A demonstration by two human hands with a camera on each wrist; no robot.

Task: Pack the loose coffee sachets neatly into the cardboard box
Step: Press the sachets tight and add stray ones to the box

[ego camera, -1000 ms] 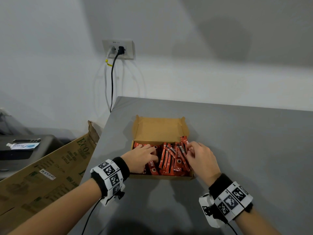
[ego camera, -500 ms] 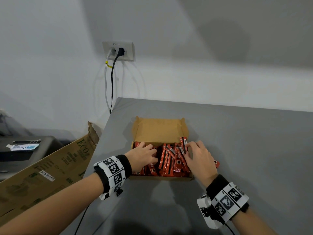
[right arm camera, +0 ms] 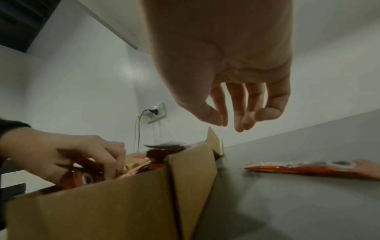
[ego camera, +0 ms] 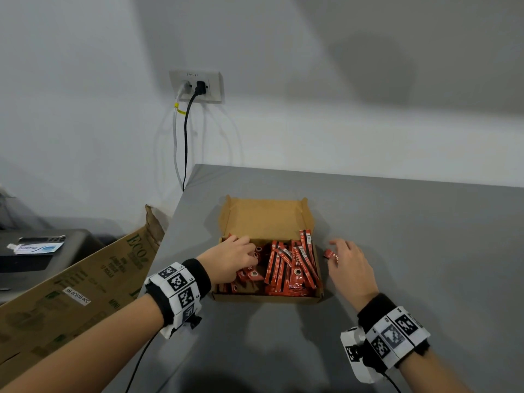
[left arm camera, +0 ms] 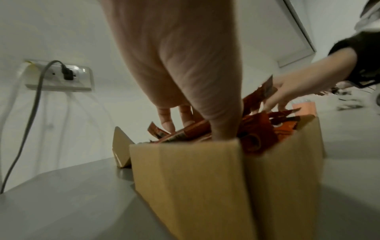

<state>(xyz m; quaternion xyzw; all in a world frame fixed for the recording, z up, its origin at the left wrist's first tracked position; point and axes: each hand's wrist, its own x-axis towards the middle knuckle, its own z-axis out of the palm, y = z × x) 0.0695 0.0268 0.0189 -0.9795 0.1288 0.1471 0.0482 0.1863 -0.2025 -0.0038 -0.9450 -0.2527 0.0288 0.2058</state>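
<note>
The open cardboard box (ego camera: pixel 266 297) sits mid-table with its lid folded back. Red coffee sachets (ego camera: pixel 292 265) fill it untidily, and one leans up at the back right corner (ego camera: pixel 306 242). My left hand (ego camera: pixel 251 252) is inside the box's left half; its bent fingers (left arm camera: pixel 164 120) and thumb dig into the sachets and grip a few. My right hand (ego camera: pixel 338 248) hovers outside the box's right wall, just above a loose sachet (ego camera: pixel 330 254) that lies flat on the table (right arm camera: pixel 308 168). Its fingers (right arm camera: pixel 238 116) hang loosely curled and hold nothing.
The grey table (ego camera: pixel 425 251) ends close to the box's left side. Beyond that edge a large printed carton (ego camera: pixel 85 279) leans beside a black unit with a white pouch (ego camera: pixel 37 248) on it. A wall socket (ego camera: pixel 195 86) with two cables is behind.
My right hand left the sachets in the box and moved right, out over the table. A loose sachet now lies beside the box. My left hand stayed in the box.
</note>
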